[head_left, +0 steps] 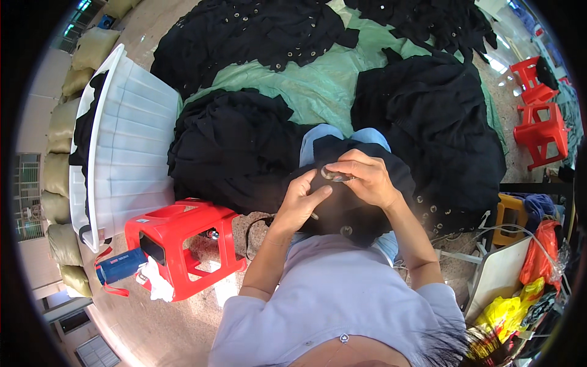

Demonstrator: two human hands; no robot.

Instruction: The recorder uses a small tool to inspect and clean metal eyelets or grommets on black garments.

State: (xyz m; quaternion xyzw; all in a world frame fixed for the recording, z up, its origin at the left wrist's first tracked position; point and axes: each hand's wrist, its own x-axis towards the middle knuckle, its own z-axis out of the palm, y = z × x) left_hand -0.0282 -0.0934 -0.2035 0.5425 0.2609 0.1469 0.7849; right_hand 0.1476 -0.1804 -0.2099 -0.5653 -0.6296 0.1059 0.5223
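A black garment [342, 208] with round shiny buttons lies across my lap, over light-blue trousers. My left hand [299, 199] holds its left side, thumb and forefinger showing and the other fingers partly hidden. My right hand [365, 177] is closed around a small shiny metal tool [340, 178], which looks like thread snips; most of it is inside the fingers. Next to the tool's tip, close to my left fingertips, is a round pale button [326, 173]. Another button [347, 230] shows lower on the cloth.
Black garment heaps [232, 137] lie in front and on both sides, some on a green sheet [333, 82]. At left are a white tub [131, 140] and a red stool [174, 220] with a blue box [122, 267]. Bags [504, 315] and red stools [543, 131] are at right.
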